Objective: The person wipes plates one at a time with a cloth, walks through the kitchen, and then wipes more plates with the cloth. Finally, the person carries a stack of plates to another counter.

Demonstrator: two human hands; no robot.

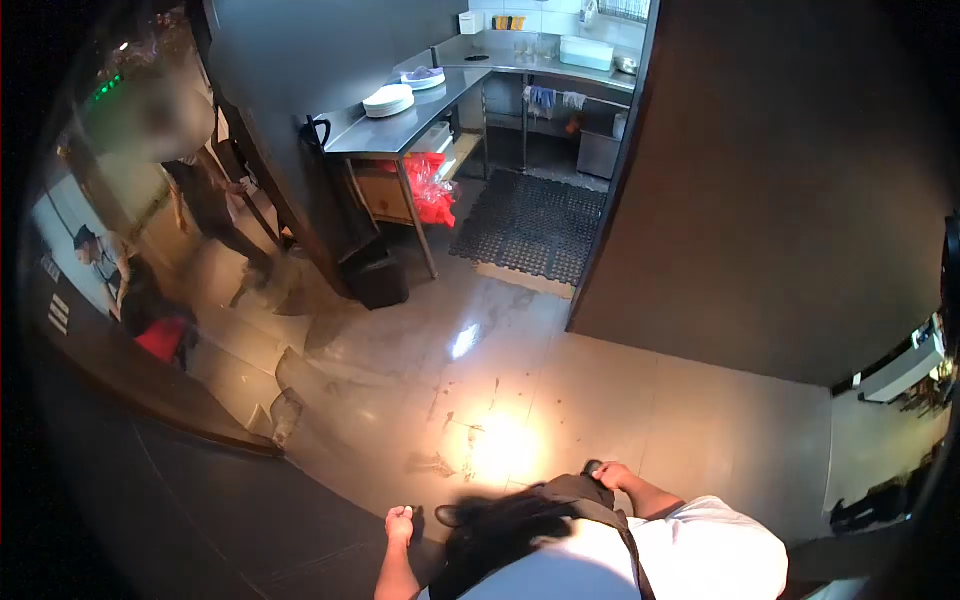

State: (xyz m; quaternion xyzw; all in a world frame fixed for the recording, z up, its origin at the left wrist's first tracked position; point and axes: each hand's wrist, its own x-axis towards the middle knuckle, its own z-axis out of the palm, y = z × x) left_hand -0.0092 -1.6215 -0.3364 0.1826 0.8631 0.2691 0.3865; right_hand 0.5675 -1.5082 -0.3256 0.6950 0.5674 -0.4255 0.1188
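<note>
My left hand (399, 525) hangs at my left side with its fingers curled in, and no object shows in it. It is nearest to my dark clothing and a black shoe (452, 516). At the right, my right hand (613, 475) is curled in front of my dark apron (585, 493). A small black shape (592, 467) shows right at its fingertips; I cannot tell whether the hand holds it. Under me, the tiled floor (640, 390) carries dark wet-looking marks and a bright glare.
Ahead, a steel counter (440, 97) bears stacked white plates (388, 101). A black bin (380, 284) stands below, beside a black rubber mat (535, 225). A dark partition (720, 200) fills the right. Through the left opening are a standing person (205, 195) and another person (130, 280).
</note>
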